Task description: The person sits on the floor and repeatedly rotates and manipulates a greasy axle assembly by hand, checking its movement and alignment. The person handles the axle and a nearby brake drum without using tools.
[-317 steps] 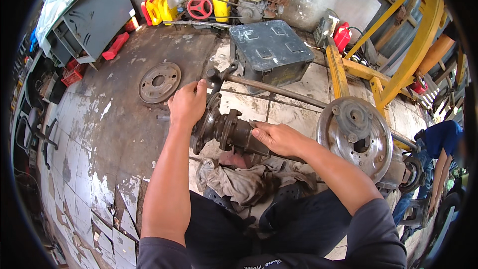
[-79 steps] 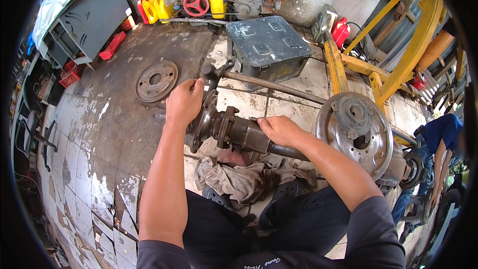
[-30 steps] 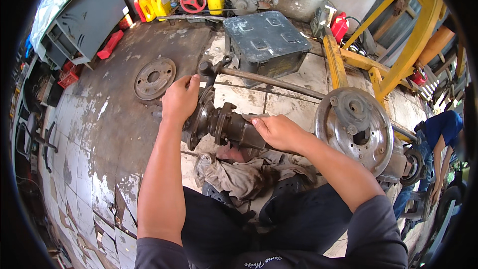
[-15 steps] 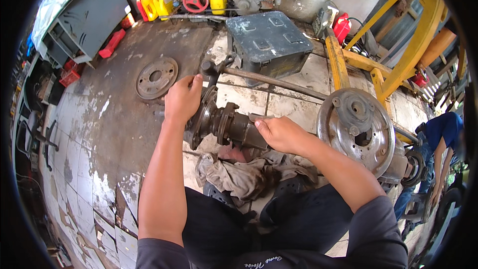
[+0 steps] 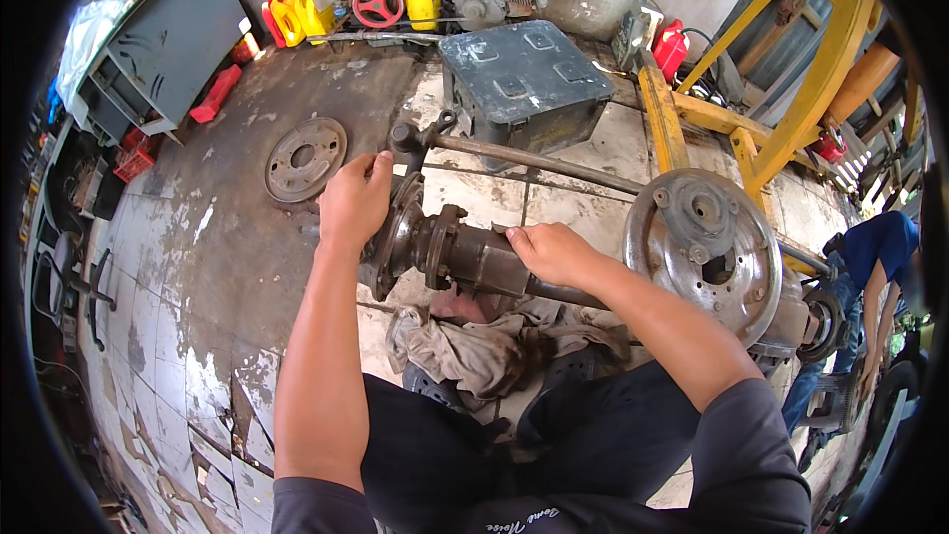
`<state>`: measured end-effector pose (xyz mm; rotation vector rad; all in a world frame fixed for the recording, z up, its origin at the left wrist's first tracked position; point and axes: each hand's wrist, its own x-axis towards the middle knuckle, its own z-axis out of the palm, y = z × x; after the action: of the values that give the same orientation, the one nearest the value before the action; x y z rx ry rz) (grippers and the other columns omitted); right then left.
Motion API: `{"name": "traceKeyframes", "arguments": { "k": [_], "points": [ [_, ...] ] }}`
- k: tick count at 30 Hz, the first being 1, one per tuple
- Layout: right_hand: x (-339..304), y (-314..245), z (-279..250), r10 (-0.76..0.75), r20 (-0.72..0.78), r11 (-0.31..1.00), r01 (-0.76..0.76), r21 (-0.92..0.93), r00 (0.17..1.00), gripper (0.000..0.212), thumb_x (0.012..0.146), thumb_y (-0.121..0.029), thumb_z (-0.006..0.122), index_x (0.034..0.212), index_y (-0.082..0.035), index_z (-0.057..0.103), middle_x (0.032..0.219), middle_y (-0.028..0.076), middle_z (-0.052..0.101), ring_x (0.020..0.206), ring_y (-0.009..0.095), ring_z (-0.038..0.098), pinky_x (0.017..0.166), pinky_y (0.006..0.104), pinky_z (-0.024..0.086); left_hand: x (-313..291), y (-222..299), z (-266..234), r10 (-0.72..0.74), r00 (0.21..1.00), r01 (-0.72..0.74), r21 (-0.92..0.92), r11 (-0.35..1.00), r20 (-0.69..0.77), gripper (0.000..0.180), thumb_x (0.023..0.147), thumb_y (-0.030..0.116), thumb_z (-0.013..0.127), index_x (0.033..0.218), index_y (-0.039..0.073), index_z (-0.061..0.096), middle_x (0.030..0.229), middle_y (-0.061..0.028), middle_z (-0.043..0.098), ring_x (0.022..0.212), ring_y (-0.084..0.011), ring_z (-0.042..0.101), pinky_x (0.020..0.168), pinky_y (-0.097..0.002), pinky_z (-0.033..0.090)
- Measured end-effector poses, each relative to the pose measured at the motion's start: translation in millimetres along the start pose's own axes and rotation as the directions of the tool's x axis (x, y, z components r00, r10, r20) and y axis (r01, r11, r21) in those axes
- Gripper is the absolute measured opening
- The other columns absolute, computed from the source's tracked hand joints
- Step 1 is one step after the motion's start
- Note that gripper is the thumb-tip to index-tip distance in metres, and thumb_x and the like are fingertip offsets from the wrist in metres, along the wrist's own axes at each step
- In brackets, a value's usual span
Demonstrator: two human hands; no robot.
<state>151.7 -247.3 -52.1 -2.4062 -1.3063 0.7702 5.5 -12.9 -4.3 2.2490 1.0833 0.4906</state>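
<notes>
A greasy vehicle axle point(image 5: 484, 259) lies across in front of my knees, with a flanged hub end point(image 5: 400, 237) at its left. My left hand point(image 5: 353, 203) is closed over the far side of that hub end, its fingertips hidden. Farther right, my right hand point(image 5: 559, 255) grips the top of the axle housing beside a thin raised metal edge, thumb on top. A steel rod point(image 5: 539, 160) runs behind the axle from a ball joint point(image 5: 404, 136). At the right end sits a round metal backing plate point(image 5: 657, 257). Below the axle lies a crumpled dirty rag point(image 5: 465, 348).
A loose round plate point(image 5: 305, 159) lies on the stained floor at left. Behind the axle stands a dark lidded box point(image 5: 526, 74). A yellow steel frame point(image 5: 664, 124) rises at right, near another person point(image 5: 865, 282) bending down. Yellow jugs point(image 5: 300, 15) line the back wall.
The whole view has shifted slightly, so things sit a little farther left. Both hands keep about the same places on the axle.
</notes>
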Motion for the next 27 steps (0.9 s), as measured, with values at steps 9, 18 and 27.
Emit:
{"name": "traceKeyframes", "arguments": {
  "k": [9, 18, 27],
  "points": [
    [-5.5, -13.9, -4.6, -0.029, -0.032, 0.998, 0.031, 0.063, 0.999, 0.051, 0.106, -0.04, 0.037, 0.099, 0.0, 0.069, 0.088, 0.028, 0.069, 0.086, 0.048, 0.065, 0.083, 0.053, 0.051, 1.3, -2.0, 0.1, -0.012, 1.0, 0.012, 0.019, 1.0, -0.003, 0.05, 0.098, 0.049, 0.05, 0.117, 0.008, 0.071, 0.107, -0.0201, 0.072, 0.107, -0.0404, 0.065, 0.096, -0.0456, 0.046],
    [-9.0, -25.9, -5.9, -0.077, -0.021, 0.993, 0.078, 0.092, 0.997, 0.05, 0.105, -0.04, 0.04, 0.107, 0.0, 0.07, 0.1, 0.026, 0.07, 0.093, 0.047, 0.065, 0.085, 0.0506, 0.052, 1.4, -6.3, -1.6, 0.004, 1.0, -0.004, -0.005, 1.0, -0.008, 0.048, 0.098, 0.047, 0.05, 0.114, 0.007, 0.072, 0.106, -0.0226, 0.071, 0.107, -0.0422, 0.064, 0.094, -0.0462, 0.047],
    [-8.9, -22.2, -7.6, -0.075, -0.037, 0.993, 0.079, 0.093, 0.996, 0.05, 0.105, -0.04, 0.038, 0.106, -0.002, 0.07, 0.095, 0.027, 0.069, 0.092, 0.046, 0.065, 0.084, 0.0518, 0.052, 1.5, -0.9, -2.1, -0.004, 1.0, 0.004, -0.006, 1.0, 0.013, 0.05, 0.098, 0.048, 0.05, 0.116, 0.007, 0.071, 0.108, -0.0219, 0.071, 0.108, -0.041, 0.064, 0.097, -0.0451, 0.047]
  ]
}}
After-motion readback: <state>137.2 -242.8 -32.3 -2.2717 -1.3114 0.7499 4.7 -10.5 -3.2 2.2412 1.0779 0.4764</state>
